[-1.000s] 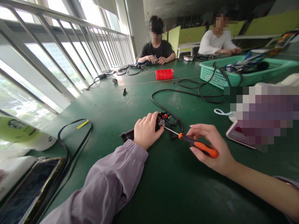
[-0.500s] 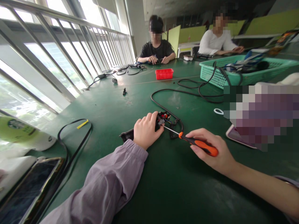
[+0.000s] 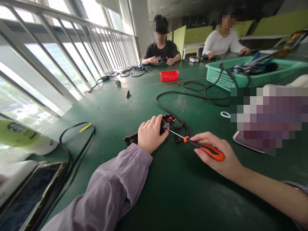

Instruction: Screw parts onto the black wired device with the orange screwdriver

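Note:
My left hand [image 3: 152, 134] is closed around a black-cased electrical device [image 3: 131, 139] lying on the green table. Past my fingers the device's inside [image 3: 169, 121] lies bare, with red and blue parts and wires; what kind of device it is, I cannot tell. A black cable [image 3: 187, 128] runs from its right end. My right hand [image 3: 220, 154] grips an orange and black screwdriver [image 3: 204, 149] by the handle. The screwdriver's thin shaft points left and its tip meets the device beside my left thumb; the exact contact spot is too small to make out.
A red bin [image 3: 169, 76] and a green basket [image 3: 216, 77] of tools and cables stand farther back. A small black piece [image 3: 128, 94] lies on the table. At left are a phone [image 3: 31, 195] and a black strap [image 3: 90, 141]. Two people sit across the table.
The screwdriver handle has turned slightly in my right hand, and the fingers on it have shifted. My left hand and the device stay put. Both people opposite have moved their hands.

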A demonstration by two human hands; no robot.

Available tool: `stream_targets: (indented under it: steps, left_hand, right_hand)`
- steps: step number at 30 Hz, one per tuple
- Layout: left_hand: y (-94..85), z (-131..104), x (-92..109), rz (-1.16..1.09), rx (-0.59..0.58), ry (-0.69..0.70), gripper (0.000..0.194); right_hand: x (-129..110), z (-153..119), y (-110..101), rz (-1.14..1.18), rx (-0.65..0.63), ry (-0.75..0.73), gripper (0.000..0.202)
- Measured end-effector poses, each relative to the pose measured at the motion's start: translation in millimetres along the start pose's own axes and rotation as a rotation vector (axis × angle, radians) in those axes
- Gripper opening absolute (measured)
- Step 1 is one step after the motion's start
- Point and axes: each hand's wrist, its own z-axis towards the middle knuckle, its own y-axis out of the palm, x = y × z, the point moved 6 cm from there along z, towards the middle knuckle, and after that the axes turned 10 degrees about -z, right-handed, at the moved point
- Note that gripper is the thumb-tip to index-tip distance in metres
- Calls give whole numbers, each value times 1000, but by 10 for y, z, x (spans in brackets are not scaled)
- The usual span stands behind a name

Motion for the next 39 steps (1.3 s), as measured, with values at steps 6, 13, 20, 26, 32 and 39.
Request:
stream_targets:
  steps: [6, 13, 20, 26, 32, 39]
  left_hand:
    - [8, -5, 1, 4, 15, 13, 45]
    - [7, 7, -5, -10, 4, 2, 44]
    - [17, 2, -4, 4, 8, 13, 44]
    - [1, 5, 0, 2, 2, 2, 43]
    - [4, 12, -5, 2, -3, 0, 44]
    - [10, 8, -7, -13, -7, 0, 44]
  right_hand:
    - [-13, -23, -84, 28, 203, -71, 39]
    - [-18, 5, 6, 1, -2, -49, 21]
    - [-30, 10, -72, -5, 141, -73, 32]
    - [-40, 15, 10, 16, -10, -33, 19]
    - [-61, 1, -10, 38, 24, -49, 25]
    - [-43, -2, -14, -35, 42, -70, 22]
